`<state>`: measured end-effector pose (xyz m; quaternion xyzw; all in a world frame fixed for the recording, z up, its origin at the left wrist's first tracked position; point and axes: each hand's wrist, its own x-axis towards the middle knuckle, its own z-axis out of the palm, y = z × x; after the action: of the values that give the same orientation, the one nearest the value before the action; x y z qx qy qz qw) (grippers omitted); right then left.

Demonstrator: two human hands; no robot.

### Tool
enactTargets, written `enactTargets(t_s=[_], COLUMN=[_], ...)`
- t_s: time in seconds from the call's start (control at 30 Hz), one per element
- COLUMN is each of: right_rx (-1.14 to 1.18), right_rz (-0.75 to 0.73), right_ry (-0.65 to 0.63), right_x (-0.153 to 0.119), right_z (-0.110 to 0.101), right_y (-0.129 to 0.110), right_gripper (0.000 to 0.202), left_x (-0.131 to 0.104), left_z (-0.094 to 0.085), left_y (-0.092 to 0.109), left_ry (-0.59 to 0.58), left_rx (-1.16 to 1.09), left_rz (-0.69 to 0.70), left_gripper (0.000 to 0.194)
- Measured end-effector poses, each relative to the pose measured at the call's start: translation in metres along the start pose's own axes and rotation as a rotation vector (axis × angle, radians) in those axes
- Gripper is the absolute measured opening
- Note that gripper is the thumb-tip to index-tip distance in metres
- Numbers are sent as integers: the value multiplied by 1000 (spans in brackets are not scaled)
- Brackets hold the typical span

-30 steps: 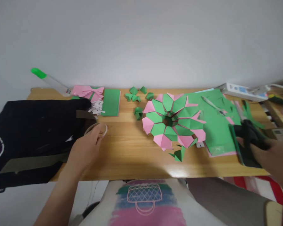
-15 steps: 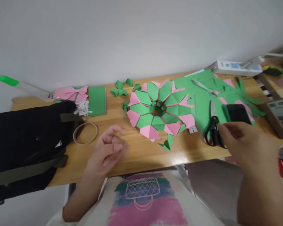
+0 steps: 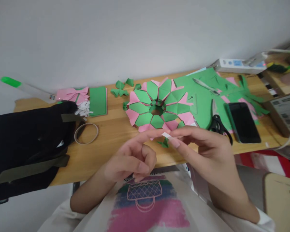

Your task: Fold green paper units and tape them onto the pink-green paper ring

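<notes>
My right hand [image 3: 207, 149] pinches a small white strip [image 3: 166, 135] between thumb and fingertips, above the table's front part. Stretched toward it, the index finger of my left hand [image 3: 132, 159] meets the strip's far end, while the other fingers curl loosely and grip nothing. Just behind both hands lies a ring-shaped green and pink folded-paper piece [image 3: 142, 108], petals outward around a central hole. My fingers cover part of its front edge. A loose green folded piece [image 3: 164, 143] shows below them.
Left: a black bag [image 3: 26, 141], a tape roll [image 3: 75, 135], white scraps [image 3: 83, 109] and green paper sheets [image 3: 98, 101]. Right: black-handled scissors [image 3: 217, 124], a phone [image 3: 245, 122], a cutter knife [image 3: 205, 85] on green paper and a power strip [image 3: 240, 65]. Small green folded pieces [image 3: 119, 92] lie behind.
My right hand has come left from beside the scissors and now holds the white strip in front of the paper ring. My left hand has moved right to meet it.
</notes>
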<state>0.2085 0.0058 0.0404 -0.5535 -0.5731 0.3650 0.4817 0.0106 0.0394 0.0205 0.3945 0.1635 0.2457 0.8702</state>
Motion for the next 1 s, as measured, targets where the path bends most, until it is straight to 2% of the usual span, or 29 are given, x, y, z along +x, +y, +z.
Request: enactTargets(t_s=[0.07, 0.13, 0.2, 0.27, 0.33, 0.37, 0.43, 0.53, 0.63, 0.73, 0.8, 1.0], right_rx=[4, 2, 18, 43, 61, 73, 106, 101, 34, 87, 132, 20], right_rz=[-19, -8, 41, 103, 156, 167, 145, -23, -184, -232, -234, -365], right_ry=[-8, -58, -96, -48, 77, 141, 191, 126, 111, 148, 203, 391], right_x=[0, -1, -4, -10, -20, -26, -39, -51, -48, -36, -28, -9], right_z=[-2, -7, -16, -26, -34, -36, -34, -17, 6, 22, 25, 7], right_y=[4, 9, 13, 20, 30, 36, 51, 72, 83, 83, 81, 83], right_gripper=[6, 7, 7, 7, 10, 10, 5, 45, 66, 65, 60, 54], left_x=[1, 3, 5, 6, 7, 7, 7, 12, 20, 26, 27, 26], left_z=[5, 8, 8, 4, -1, -3, -3, -1, 1, 0, -3, -20], left_y=[-1, -4, -8, -10, -10, -9, -9, -15, -25, -27, -24, -7], left_ry=[57, 163, 306, 481, 613, 621, 528, 395, 406, 457, 504, 633], left_rx=[199, 607, 1095, 1420, 1478, 1452, 1404, 1532, 1755, 1774, 1735, 1701], left_rz=[26, 103, 243, 416, 528, 544, 516, 494, 558, 566, 560, 480], left_gripper=[55, 56, 56, 54, 47, 38, 17, 9, 13, 4, 4, 8])
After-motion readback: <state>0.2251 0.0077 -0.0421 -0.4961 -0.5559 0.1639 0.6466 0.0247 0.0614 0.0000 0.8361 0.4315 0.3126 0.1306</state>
